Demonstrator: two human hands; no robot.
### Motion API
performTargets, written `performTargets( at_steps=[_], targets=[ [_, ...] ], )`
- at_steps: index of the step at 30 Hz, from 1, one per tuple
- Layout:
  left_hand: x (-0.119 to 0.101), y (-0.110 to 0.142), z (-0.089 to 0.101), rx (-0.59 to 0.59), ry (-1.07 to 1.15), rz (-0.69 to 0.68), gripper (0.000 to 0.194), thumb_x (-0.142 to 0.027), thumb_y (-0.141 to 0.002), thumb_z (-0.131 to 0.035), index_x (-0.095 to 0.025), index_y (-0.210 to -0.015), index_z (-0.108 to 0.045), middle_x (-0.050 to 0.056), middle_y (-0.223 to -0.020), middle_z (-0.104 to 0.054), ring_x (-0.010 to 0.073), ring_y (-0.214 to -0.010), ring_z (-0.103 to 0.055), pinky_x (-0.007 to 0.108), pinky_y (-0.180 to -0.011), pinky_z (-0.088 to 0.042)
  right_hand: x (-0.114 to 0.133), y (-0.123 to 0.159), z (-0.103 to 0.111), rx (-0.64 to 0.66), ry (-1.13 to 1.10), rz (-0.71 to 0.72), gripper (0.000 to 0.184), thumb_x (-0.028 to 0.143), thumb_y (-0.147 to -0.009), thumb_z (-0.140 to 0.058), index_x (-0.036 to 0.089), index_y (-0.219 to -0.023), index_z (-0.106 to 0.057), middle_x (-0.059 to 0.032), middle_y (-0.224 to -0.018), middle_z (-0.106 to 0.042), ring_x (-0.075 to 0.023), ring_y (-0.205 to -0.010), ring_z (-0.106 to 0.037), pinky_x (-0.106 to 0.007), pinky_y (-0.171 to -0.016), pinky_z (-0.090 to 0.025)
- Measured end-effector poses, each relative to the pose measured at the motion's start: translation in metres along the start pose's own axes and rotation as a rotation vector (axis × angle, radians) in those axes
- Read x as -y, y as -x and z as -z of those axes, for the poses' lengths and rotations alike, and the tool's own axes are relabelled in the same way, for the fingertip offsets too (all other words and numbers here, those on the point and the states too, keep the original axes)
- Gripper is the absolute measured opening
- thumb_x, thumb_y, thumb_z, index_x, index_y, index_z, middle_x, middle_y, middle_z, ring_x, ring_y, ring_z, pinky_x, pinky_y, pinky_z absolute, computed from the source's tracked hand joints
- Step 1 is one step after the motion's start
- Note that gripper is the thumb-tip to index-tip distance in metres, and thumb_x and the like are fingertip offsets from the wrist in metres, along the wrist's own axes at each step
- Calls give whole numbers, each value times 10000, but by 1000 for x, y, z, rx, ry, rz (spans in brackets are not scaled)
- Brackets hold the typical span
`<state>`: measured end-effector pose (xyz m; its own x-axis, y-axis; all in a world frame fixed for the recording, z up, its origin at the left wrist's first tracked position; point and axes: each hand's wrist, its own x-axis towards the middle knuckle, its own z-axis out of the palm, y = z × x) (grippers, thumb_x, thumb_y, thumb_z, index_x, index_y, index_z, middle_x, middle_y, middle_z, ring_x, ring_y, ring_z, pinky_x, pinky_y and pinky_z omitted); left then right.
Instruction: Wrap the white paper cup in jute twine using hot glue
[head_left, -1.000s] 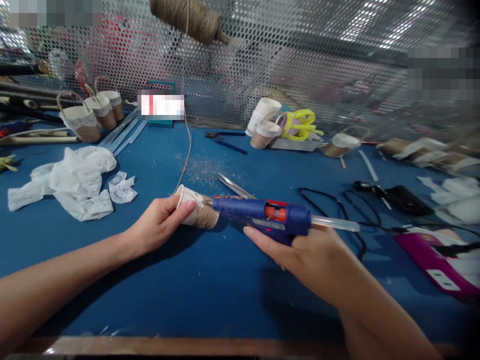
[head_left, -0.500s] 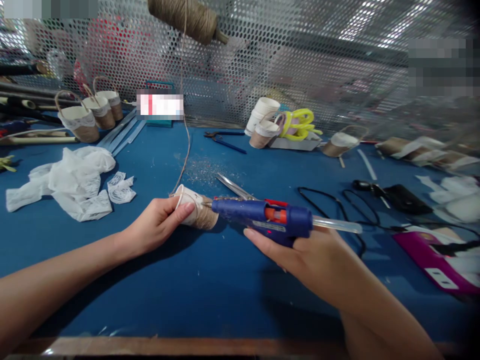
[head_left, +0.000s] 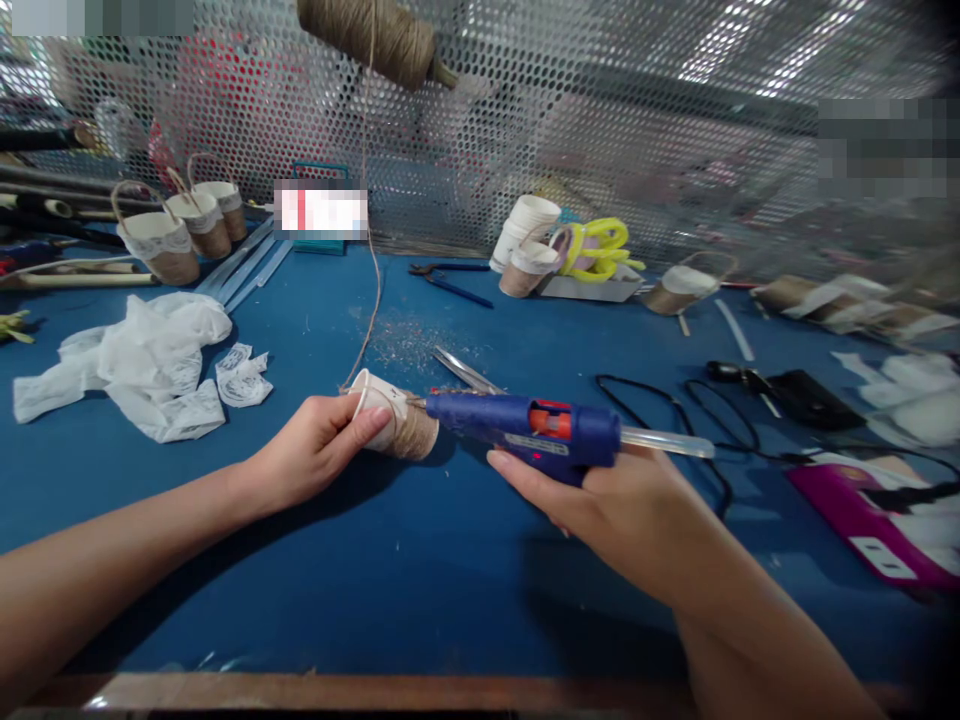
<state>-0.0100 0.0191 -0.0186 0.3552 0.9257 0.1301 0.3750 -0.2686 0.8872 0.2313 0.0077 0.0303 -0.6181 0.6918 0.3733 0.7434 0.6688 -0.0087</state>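
My left hand (head_left: 330, 440) is closed around the rim end of a white paper cup (head_left: 369, 393) that lies tilted on its side. Brown twine (head_left: 417, 432) wraps the cup's lower part, and a strand runs up from my left hand to a large twine spool (head_left: 367, 38). In my right hand (head_left: 600, 510) is a blue glue gun (head_left: 517, 430), with a clear glue stick (head_left: 667, 442) poking out of its back. Its nozzle points left and is at the cup's side by the twine; whether it touches I cannot tell. Scissors (head_left: 465, 370) lie just behind the gun.
White lace (head_left: 161, 360) is heaped at left, near finished cups with handles (head_left: 176, 262). Pliers (head_left: 454, 280), stacked white cups (head_left: 517, 230) and yellow tubing (head_left: 600, 250) stand at the back. A black cable (head_left: 660, 400) and a magenta item (head_left: 847, 520) lie at right.
The glue gun has shifted slightly to the left, and its back end has dropped a little. My left hand keeps its hold on the cup, almost unmoved.
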Motion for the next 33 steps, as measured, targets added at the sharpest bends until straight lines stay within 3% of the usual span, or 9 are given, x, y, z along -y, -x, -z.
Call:
performTargets(
  at_steps=[3, 7, 11, 17, 23, 33],
  targets=[
    [0, -2, 0, 9, -3, 5, 356, -354, -855, -344, -127, -701, -570, 29, -678, -593, 177, -776, -545, 249, -694, -448, 6, -2, 2, -1, 27, 59, 562, 282, -897, -185, 242, -672, -698, -1, -372, -461, -122, -368, -433, -262, -415, -316],
    [-1, -4, 0, 13, 38, 9, 343, -354, -861, -337, -122, -806, -583, 40, -776, -625, 174, -797, -558, 262, -745, -444, 12, -5, 7, 78, -104, -79, 514, 353, -873, -279, 216, -518, -624, -10, -402, -489, -136, -383, -475, -271, -416, -383],
    [-2, -5, 0, 4, 53, 38, 359, -360, -861, -339, -115, -801, -595, 54, -795, -637, 181, -810, -567, 274, -763, -447, 13, -5, 9, 117, -187, -144, 343, 344, -832, -397, 220, -596, -613, -14, -486, -544, -168, -476, -538, -302, -491, -439],
    [-1, -7, 0, -33, 37, 69, 385, -375, -855, -352, -101, -857, -622, 76, -873, -656, 187, -798, -580, 282, -760, -455, 15, -5, 7, 84, -309, -175, 253, 312, -826, -404, 230, -703, -609, -18, -594, -615, -157, -539, -575, -276, -518, -459],
    [-2, -8, -1, 7, 142, 62, 389, -386, -864, -356, -121, -969, -620, 51, -950, -671, 178, -864, -587, 247, -799, -439, 16, -7, 8, 133, -403, -177, 204, 268, -806, -427, 231, -712, -605, -3, -610, -630, -146, -546, -581, -252, -523, -464],
    [2, -4, 0, 1, 28, 16, 364, -361, -862, -345, -107, -818, -601, 46, -790, -640, 172, -775, -564, 261, -718, -453, 8, -4, 5, 92, -165, -96, 468, 363, -851, -333, 210, -519, -626, -26, -428, -506, -137, -401, -463, -282, -437, -349]
  ],
)
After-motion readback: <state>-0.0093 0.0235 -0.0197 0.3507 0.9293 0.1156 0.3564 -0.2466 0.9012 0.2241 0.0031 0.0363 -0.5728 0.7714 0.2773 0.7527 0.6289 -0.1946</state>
